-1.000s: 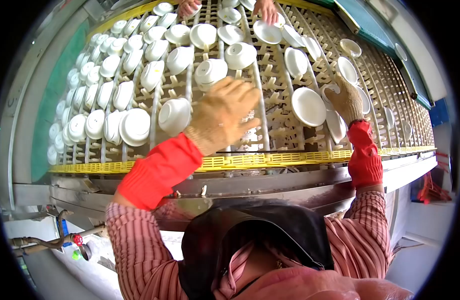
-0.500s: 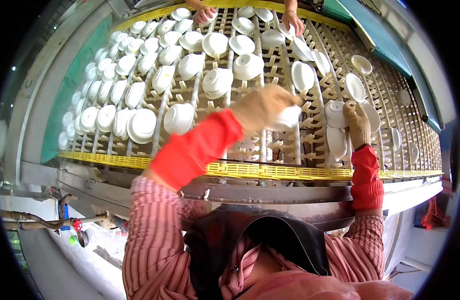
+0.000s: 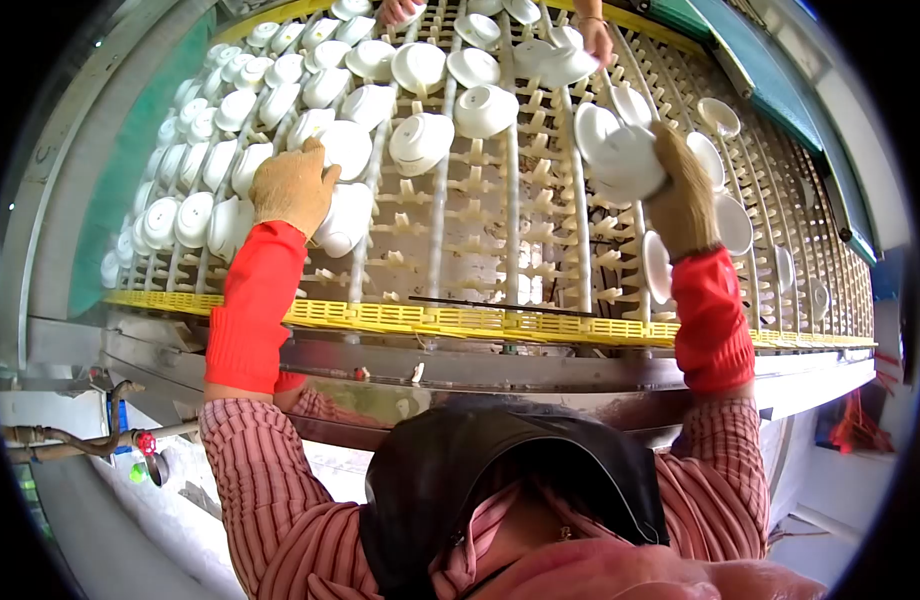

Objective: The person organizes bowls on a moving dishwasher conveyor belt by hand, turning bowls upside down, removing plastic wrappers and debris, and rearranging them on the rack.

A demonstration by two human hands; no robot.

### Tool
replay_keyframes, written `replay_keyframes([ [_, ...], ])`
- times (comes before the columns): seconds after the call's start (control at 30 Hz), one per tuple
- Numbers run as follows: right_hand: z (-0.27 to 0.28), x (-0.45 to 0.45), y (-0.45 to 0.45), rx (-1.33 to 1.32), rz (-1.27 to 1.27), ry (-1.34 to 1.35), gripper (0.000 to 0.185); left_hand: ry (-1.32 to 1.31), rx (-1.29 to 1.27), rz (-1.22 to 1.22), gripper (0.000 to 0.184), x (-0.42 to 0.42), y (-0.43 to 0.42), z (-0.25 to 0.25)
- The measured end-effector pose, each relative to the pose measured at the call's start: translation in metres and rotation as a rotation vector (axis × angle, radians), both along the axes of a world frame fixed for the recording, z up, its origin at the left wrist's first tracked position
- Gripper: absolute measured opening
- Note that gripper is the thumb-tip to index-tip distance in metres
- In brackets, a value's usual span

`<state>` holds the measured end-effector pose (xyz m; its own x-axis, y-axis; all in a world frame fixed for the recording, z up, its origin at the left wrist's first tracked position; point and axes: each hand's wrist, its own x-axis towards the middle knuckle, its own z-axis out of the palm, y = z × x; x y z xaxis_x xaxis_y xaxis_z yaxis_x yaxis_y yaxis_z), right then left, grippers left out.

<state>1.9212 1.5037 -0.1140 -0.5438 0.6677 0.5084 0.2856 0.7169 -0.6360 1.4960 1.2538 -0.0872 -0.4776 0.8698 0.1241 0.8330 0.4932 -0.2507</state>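
Note:
My left hand (image 3: 292, 188), in a tan glove with a red cuff, is over the left part of the rack conveyor (image 3: 480, 240). Its fingers are closed at the edge of a round white dish (image 3: 346, 150). Just below that dish, a white bowl (image 3: 345, 218) rests on the pegs. On the right side my right hand (image 3: 680, 185), gloved the same way, grips a white plate (image 3: 628, 165), which is blurred by motion. The plate overlaps another white dish (image 3: 592, 128). Two upturned white bowls (image 3: 421, 142) (image 3: 486, 111) sit between my hands.
Rows of white bowls (image 3: 236, 109) fill the rack's left side. A co-worker's hands (image 3: 597, 40) (image 3: 398, 10) are at the far edge. The yellow edge strip (image 3: 430, 320) runs along the near side, with a thin black rod (image 3: 500, 307) by it. Green panels flank the rack.
My left hand has moved from the middle to the left, now with a different dish. My right hand has lifted a plate up and left. The co-worker's right-side hand has shifted.

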Motion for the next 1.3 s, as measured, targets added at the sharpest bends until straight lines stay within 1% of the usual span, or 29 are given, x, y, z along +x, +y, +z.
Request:
replay_keyframes([
  [0.03,0.012,-0.022,-0.012,-0.506,0.176,0.310,0.041,0.032,0.030,-0.029,0.047,0.005,0.006,0.000],
  [0.07,0.023,-0.045,-0.024,-0.888,0.197,0.566,0.043,0.049,0.092,-0.113,0.044,0.014,0.007,0.003],
  [0.1,0.030,-0.059,-0.033,-1.106,0.195,0.631,0.045,0.029,0.173,-0.205,0.042,0.019,0.006,0.002],
  [0.17,0.017,-0.056,-0.032,-1.045,0.427,0.445,0.052,0.005,0.337,-0.385,0.040,0.026,0.005,0.004],
  [0.2,0.016,-0.054,-0.041,-1.003,0.288,0.487,0.058,-0.055,0.300,-0.347,0.040,0.040,0.002,0.013],
  [0.3,0.017,-0.021,-0.032,-0.795,0.111,0.417,0.068,-0.219,0.233,-0.312,0.041,0.063,-0.005,0.021],
  [0.33,0.008,-0.004,-0.019,-0.595,0.012,0.308,0.069,-0.228,0.364,-0.442,0.037,0.061,-0.004,0.006],
  [0.37,-0.002,0.020,0.005,-0.263,-0.199,0.005,0.070,-0.240,0.368,-0.513,0.038,0.070,0.000,0.002],
  [0.43,-0.012,0.060,0.036,0.256,-0.522,-0.337,0.077,-0.262,0.372,-0.658,0.040,0.097,0.013,-0.002],
  [0.5,-0.015,0.094,0.051,0.294,-0.644,-0.470,0.078,-0.245,0.312,-0.731,0.041,0.121,0.026,-0.005],
  [0.53,-0.009,0.105,0.047,0.162,-0.673,-0.579,0.064,-0.210,0.305,-0.747,0.041,0.136,0.031,-0.005],
  [0.63,-0.036,0.149,0.085,0.067,-0.619,-0.713,0.055,-0.167,0.255,-0.785,0.042,0.159,0.046,-0.005],
  [0.67,-0.047,0.158,0.098,0.146,-0.559,-0.675,0.053,-0.149,0.261,-0.806,0.043,0.162,0.050,-0.011],
  [0.73,-0.036,0.151,0.080,0.068,-0.504,-0.737,0.054,-0.102,0.265,-0.850,0.044,0.168,0.054,-0.023],
  [0.77,-0.023,0.141,0.071,0.041,-0.479,-0.763,0.055,-0.173,0.197,-0.859,0.045,0.172,0.055,-0.022],
  [0.8,-0.013,0.134,0.060,-0.011,-0.460,-0.921,0.059,-0.248,0.127,-0.862,0.045,0.178,0.050,-0.019],
  [0.83,-0.021,0.139,0.055,0.044,-0.453,-0.881,0.059,-0.321,0.055,-0.860,0.046,0.184,0.044,-0.014],
  [0.87,-0.038,0.143,0.051,0.098,-0.445,-0.839,0.060,-0.322,-0.048,-0.901,0.046,0.190,0.042,-0.007],
  [0.9,-0.049,0.140,0.053,0.171,-0.431,-0.783,0.061,-0.338,-0.042,-0.923,0.047,0.195,0.038,-0.005],
  [0.93,-0.047,0.131,0.049,0.192,-0.476,-0.701,0.059,-0.355,-0.036,-0.948,0.048,0.204,0.033,-0.005],
  [0.97,-0.038,0.125,0.050,0.043,-0.499,-0.714,0.056,-0.364,-0.024,-0.971,0.050,0.211,0.032,-0.004],
  [1.0,-0.014,0.112,0.041,-0.055,-0.486,-0.623,0.053,-0.329,-0.083,-0.994,0.057,0.218,0.036,-0.002],
  [1.03,0.002,0.102,0.034,-0.164,-0.471,-0.539,0.050,-0.329,-0.185,-0.969,0.060,0.225,0.039,-0.002],
  [1.1,0.012,0.088,0.041,-0.417,-0.352,-0.197,0.045,-0.331,-0.392,-0.923,0.067,0.240,0.049,-0.004],
  [1.13,0.017,0.083,0.044,-0.540,-0.291,-0.027,0.043,-0.433,-0.463,-0.829,0.068,0.245,0.053,-0.003],
  [1.17,0.017,0.074,0.043,-0.588,-0.108,0.193,0.040,-0.368,-0.556,-0.780,0.068,0.252,0.060,0.001],
  [1.2,0.010,0.064,0.052,-0.303,0.016,0.160,0.041,-0.335,-0.563,-0.807,0.069,0.254,0.061,0.002],
  [1.27,0.012,0.043,0.062,-0.357,0.106,0.151,0.042,-0.278,-0.596,-0.831,0.069,0.253,0.063,-0.008],
  [1.3,0.014,0.029,0.054,-0.645,0.128,0.302,0.042,-0.262,-0.624,-0.829,0.069,0.250,0.064,-0.025],
])
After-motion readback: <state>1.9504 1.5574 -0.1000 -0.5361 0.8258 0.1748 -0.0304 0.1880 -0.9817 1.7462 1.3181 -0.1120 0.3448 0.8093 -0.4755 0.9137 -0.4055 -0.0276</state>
